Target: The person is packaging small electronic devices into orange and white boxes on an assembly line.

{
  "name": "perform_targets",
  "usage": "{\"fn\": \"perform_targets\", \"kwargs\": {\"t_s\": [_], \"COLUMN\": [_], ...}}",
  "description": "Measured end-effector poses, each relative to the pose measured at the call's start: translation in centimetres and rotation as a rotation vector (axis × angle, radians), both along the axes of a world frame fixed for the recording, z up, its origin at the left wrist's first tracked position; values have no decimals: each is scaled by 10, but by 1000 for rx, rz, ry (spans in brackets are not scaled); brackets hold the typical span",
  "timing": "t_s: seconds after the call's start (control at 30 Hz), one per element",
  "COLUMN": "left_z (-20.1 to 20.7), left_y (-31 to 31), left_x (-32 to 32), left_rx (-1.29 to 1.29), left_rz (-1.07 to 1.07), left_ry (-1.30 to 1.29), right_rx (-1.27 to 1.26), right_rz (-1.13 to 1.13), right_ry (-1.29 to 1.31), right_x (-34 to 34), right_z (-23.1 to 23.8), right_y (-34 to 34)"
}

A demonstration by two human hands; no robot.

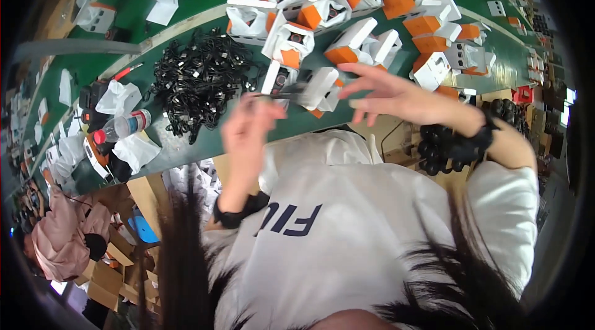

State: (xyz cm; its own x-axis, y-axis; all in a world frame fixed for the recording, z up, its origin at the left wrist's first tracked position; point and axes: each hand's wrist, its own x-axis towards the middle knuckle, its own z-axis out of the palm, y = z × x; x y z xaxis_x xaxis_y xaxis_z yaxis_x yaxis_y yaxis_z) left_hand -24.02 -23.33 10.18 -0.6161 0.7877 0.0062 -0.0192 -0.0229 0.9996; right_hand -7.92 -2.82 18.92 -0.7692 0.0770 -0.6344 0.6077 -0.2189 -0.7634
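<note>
Centre frame: the left hand is curled, its hold too blurred to tell; the right hand, spread, seemingly empty, is beside a box. Packing seems underway; next calls for steadying the box.

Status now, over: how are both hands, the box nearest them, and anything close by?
Left hand blurred, grip unclear. Right hand open. White-and-orange box between them. Black cable pile left of box.

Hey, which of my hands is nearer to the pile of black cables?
Left. Your left hand is close by the right edge of the pile of black cables; your right hand is well farther to the right of it.
</note>
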Motion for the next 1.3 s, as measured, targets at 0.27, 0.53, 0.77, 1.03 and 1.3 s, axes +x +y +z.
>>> {"fn": "perform_targets", "kwargs": {"t_s": [0.27, 0.53, 0.77, 1.03, 1.3], "left_z": [-11, -46, -58, -74, -73], "left_y": [37, 49, 72, 81, 75], "left_x": [82, 100, 103, 98, 107], "left_rx": [-369, -661, -939, -994, -1032], "left_rz": [-289, -207, -185, -93, -78], "left_ry": [47, 977, 939, 923, 774], "right_rx": [35, 626, 1133, 885, 1204], "right_rz": [-349, -246, 109, -30, 181], "right_ry": [145, 464, 588, 438, 513], "right_x": [60, 64, 46, 19, -14], "right_z": [-103, -172, -179, -182, -188], "right_y": [-17, -29, -19, -2, -23]}}
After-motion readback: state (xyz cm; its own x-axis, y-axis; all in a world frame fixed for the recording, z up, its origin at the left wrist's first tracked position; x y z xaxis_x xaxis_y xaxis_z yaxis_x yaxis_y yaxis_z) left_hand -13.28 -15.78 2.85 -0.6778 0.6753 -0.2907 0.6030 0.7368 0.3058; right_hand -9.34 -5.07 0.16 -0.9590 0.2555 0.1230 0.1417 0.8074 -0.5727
